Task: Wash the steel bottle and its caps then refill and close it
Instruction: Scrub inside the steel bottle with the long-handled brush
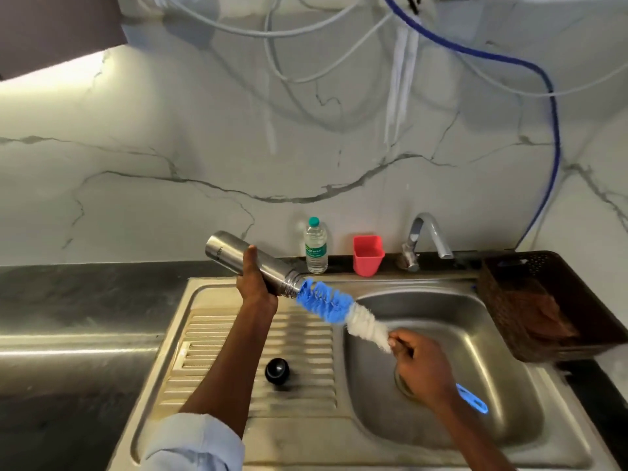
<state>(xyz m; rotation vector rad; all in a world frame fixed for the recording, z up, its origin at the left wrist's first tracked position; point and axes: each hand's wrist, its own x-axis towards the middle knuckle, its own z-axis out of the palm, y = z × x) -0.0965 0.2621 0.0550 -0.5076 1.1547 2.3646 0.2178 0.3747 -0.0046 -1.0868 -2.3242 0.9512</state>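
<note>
My left hand point(255, 283) grips the steel bottle point(234, 254) around its middle, tilted with its open threaded mouth pointing down and right over the sink. A bottle brush point(334, 309) with blue and white bristles has its tip at the mouth. My right hand point(419, 363) holds the brush by its blue handle, whose end sticks out behind the wrist. A black cap point(278, 369) lies on the ribbed drainboard point(210, 348). No other cap shows.
The steel sink basin point(475, 334) lies under the brush, with the tap point(426, 237) at its back. A plastic water bottle point(316, 246) and a red cup point(368, 254) stand on the back ledge. A dark basket point(543, 300) with a brown cloth sits at the right.
</note>
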